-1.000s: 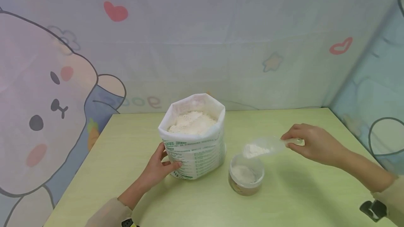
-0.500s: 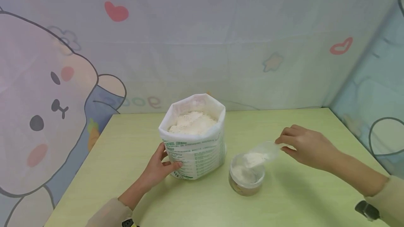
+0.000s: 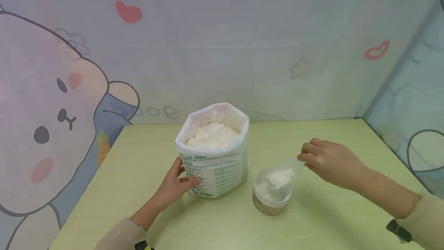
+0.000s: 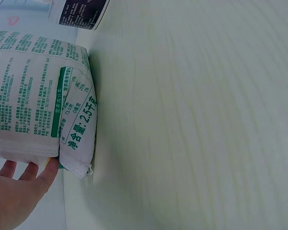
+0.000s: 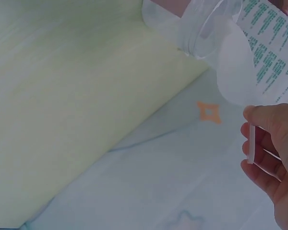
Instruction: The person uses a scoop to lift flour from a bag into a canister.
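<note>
A white bag (image 3: 218,173) with green print, its top rolled open, stands upright holding white powder that looks like flour (image 3: 213,135). My left hand (image 3: 175,184) grips its lower left side, thumb on the front and fingers round the side; the left wrist view shows the fingertips at the bag (image 4: 26,105). My right hand (image 3: 333,163) pinches the handle of a translucent scoop (image 5: 235,67). Tilted down to the left, the scoop carries a heap of powder (image 3: 281,178) over the mouth of a clear round jar (image 3: 270,208). White powder lies inside the jar too.
The pale yellow-green table (image 3: 152,153) runs back to a cloth backdrop (image 3: 215,65) printed with cartoons. Another cloth wall (image 3: 416,99) closes the right side. The jar stands just right of the bag.
My right hand has moved left and slightly down, bringing the scoop from above the jar's right rim to over its mouth and tilting it more. The left hand and bag stay put.
</note>
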Demonstrator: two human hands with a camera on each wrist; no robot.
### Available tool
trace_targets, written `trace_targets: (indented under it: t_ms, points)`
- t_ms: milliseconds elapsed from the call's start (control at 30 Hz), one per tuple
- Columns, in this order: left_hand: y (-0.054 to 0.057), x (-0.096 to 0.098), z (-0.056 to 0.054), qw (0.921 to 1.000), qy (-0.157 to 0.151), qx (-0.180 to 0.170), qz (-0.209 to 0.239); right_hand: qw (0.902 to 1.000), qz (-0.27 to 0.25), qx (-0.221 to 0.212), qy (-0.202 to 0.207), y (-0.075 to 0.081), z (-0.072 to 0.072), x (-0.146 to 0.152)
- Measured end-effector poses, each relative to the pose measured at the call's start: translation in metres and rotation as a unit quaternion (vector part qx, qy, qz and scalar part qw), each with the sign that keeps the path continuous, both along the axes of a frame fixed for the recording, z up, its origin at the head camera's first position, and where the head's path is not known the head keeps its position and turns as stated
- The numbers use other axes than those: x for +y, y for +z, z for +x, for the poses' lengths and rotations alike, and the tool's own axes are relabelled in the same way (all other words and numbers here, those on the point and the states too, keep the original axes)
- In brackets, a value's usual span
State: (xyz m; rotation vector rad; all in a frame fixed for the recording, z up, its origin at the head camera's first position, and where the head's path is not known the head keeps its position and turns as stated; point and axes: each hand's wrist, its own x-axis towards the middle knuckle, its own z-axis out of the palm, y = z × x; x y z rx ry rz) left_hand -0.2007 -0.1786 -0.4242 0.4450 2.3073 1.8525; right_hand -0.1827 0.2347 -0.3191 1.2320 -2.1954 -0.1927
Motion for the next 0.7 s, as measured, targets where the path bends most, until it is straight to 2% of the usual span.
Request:
trace_targets:
  t_ms: [233, 500, 700]
  points:
    - [0.000, 0.000, 0.000, 1.0000, -0.001, 0.004, 0.002, 0.9990, 0.039, 0.020, -0.002, 0.003, 0.003, -0.006]
    - [0.001, 0.000, 0.000, 1.0000, -0.002, 0.002, 0.004, 0.9977, 0.061, 0.028, -0.007, 0.006, 0.005, -0.006]
    - [0.001, 0.000, 0.000, 1.0000, -0.001, 0.003, 0.004, 0.9953, 0.083, 0.049, -0.001, 0.012, 0.007, -0.006]
